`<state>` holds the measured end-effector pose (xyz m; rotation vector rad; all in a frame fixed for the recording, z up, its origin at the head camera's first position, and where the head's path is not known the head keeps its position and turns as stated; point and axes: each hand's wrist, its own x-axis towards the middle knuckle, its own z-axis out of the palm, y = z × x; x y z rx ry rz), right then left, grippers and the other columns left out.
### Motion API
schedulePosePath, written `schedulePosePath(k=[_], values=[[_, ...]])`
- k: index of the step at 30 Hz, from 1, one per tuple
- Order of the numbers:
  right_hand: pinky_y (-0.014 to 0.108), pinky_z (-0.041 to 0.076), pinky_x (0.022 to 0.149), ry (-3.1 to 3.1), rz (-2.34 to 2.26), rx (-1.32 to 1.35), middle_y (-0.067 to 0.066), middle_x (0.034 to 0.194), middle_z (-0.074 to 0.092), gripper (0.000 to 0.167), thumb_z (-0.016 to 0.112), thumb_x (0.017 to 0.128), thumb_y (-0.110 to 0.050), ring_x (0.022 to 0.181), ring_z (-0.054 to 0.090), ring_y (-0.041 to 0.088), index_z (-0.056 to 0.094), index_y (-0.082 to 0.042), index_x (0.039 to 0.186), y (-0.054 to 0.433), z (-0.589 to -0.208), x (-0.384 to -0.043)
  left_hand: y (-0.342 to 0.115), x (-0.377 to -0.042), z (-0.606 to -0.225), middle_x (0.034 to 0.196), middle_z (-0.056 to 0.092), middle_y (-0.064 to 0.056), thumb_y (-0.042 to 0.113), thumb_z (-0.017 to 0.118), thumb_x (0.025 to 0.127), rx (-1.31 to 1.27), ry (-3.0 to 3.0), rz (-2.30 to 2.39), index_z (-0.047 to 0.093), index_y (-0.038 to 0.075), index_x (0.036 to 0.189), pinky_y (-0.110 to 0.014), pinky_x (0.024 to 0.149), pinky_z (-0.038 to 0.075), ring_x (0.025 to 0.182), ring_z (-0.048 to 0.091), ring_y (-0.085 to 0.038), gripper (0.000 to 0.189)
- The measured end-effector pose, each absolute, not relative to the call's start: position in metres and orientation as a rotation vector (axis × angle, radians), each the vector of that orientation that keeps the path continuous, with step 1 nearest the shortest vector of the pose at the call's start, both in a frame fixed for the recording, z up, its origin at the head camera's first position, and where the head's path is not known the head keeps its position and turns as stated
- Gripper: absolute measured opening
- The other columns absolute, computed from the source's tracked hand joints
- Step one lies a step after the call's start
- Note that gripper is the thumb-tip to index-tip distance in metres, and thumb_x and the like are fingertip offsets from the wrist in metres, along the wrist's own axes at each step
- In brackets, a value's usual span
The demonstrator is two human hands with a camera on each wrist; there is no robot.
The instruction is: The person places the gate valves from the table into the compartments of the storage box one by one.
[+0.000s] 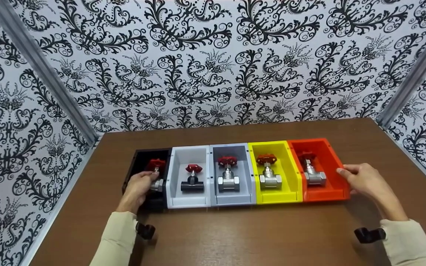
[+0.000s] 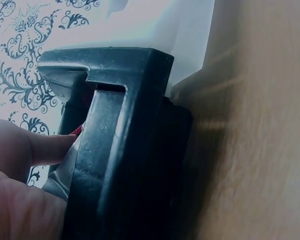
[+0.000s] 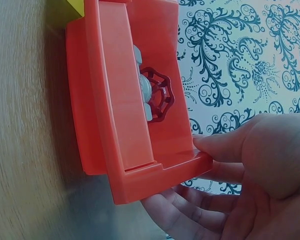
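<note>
A joined row of open-front bins spans the middle of the table in the head view. My left hand (image 1: 138,188) grips the side wall of the black bin (image 2: 155,80) at the left end, thumb over into the bin. At the other end, my right hand (image 1: 366,181) pinches the side wall of the orange-red bin (image 3: 125,100), with the thumb on its edge and fingers outside and beneath. Each bin holds one valve with a red handwheel. The black bin's valve (image 1: 157,184) is partly hidden by my left hand; a silver valve (image 1: 314,178) lies in the orange-red bin.
Between the end bins stand a white bin (image 1: 189,201) with a dark-bodied valve (image 1: 192,184), a grey bin (image 1: 233,199) and a yellow bin (image 1: 277,197) with silver valves. Patterned walls (image 1: 213,74) enclose the brown table (image 1: 242,236) at the back and sides.
</note>
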<state>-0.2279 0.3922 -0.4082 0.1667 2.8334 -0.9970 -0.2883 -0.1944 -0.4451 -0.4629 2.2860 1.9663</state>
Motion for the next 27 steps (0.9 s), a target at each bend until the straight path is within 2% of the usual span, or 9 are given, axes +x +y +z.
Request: schedulePosePath(k=[15,22,27], values=[[0.037,0.057,0.062,2.824,-1.025,0.161,0.034,0.104,0.065,0.061,0.054,0.102,-0.034,0.066,0.069,0.021,0.041,0.012,0.141,0.3924,-0.4097,-0.2287,-0.1939,-0.2851,-0.4452,0.116,0.057,-0.020,0.013,0.057,0.098,-0.455,2.420,1.837,0.052,-0.013,0.130,-0.023,0.072,0.047,0.092,0.056,-0.019,0.042],[0.036,0.058,0.063,2.831,-1.027,0.146,0.036,0.105,0.063,0.063,0.056,0.101,-0.034,0.067,0.069,0.020,0.042,0.013,0.140,0.3921,-0.4098,-0.2283,-0.1933,-0.2858,-0.4460,0.099,0.058,-0.013,0.012,0.056,0.098,-0.440,2.480,1.814,0.054,-0.013,0.124,-0.025,0.067,0.047,0.079,0.056,-0.015,0.036],[0.036,0.057,0.062,2.833,-1.026,0.147,0.035,0.103,0.064,0.063,0.056,0.101,-0.034,0.065,0.068,0.020,0.042,0.013,0.140,0.3923,-0.4102,-0.2286,-0.1923,-0.2840,-0.4458,0.098,0.059,-0.012,0.012,0.057,0.098,-0.444,2.552,1.775,0.057,-0.012,0.120,-0.026,0.069,0.046,0.081,0.055,-0.017,0.033]])
